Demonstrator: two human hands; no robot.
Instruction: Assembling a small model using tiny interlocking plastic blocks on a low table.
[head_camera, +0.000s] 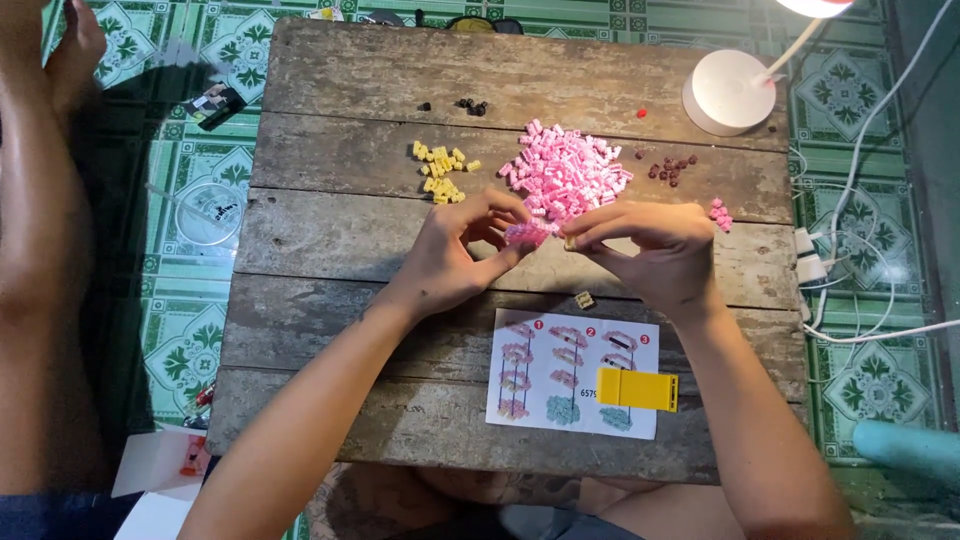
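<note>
Over the middle of a worn wooden table (340, 230), my left hand (455, 255) pinches a small pink brick assembly (526, 234) between thumb and fingers. My right hand (655, 250) meets it from the right, with a tiny tan piece (570, 242) at its fingertips, touching the assembly. A heap of loose pink bricks (565, 172) lies just beyond both hands. An instruction sheet (572, 372) with building steps lies nearer me, a yellow tool (638, 389) resting on it.
Yellow bricks (442, 172) sit left of the pink heap, dark red bits (670, 168) to its right, black bits (472, 106) farther back. A tan brick (584, 299) lies near the sheet. A white lamp base (728, 92) stands back right. Another person's leg (40, 240) is at left.
</note>
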